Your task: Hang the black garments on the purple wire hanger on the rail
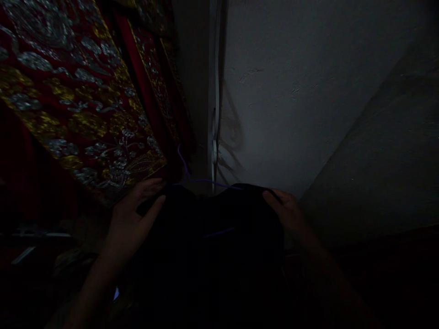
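Observation:
A dark, black-looking garment [219,256] hangs in front of me from a thin purple hanger [214,183]. The hanger's hook points up toward the left. My left hand [128,221] is at the garment's left shoulder, thumb in front and fingers toward the back, with dark cloth between them. At the opposite shoulder, my right hand [286,208] pinches the edge, its thumb on the near side and other fingers mostly hidden behind the fabric. Low light hides the garment's folds and lower part.
Red cloth with gold and silver embroidery [85,100] hangs at the left. A pale wall [291,91] stands behind, with a light curled metal piece [215,137] along its left edge. Dim, unclear objects [68,260] lie at lower left.

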Demonstrator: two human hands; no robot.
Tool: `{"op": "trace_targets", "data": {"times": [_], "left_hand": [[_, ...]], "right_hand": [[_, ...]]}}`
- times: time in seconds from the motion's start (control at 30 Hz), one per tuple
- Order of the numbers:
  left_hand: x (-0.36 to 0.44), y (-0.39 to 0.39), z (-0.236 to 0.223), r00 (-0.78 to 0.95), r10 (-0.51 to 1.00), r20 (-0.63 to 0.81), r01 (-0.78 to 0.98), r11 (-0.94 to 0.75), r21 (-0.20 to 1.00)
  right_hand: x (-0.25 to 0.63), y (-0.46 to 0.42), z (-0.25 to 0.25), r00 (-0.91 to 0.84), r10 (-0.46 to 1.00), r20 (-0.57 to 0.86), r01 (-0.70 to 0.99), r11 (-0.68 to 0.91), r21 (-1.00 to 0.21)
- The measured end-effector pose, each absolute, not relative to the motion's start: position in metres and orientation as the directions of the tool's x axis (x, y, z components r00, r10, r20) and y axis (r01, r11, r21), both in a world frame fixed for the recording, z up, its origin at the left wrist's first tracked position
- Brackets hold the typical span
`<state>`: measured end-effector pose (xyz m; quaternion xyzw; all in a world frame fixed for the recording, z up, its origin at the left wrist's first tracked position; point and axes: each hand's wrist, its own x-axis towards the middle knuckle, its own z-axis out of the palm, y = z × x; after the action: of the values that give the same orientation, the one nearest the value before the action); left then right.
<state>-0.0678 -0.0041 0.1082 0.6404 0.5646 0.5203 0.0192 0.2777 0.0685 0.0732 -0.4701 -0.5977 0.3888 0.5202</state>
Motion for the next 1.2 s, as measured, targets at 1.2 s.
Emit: {"op": "trace_targets", "data": {"times": [1.2], "left_hand": [[0.026,0.037,0.053,-0.496,0.823,0.277,-0.148,-0.394,0.907]], "right_hand": [[0.281,0.119,0.07,0.407,0.695,0.593,0.328,0.495,-0.805]]}}
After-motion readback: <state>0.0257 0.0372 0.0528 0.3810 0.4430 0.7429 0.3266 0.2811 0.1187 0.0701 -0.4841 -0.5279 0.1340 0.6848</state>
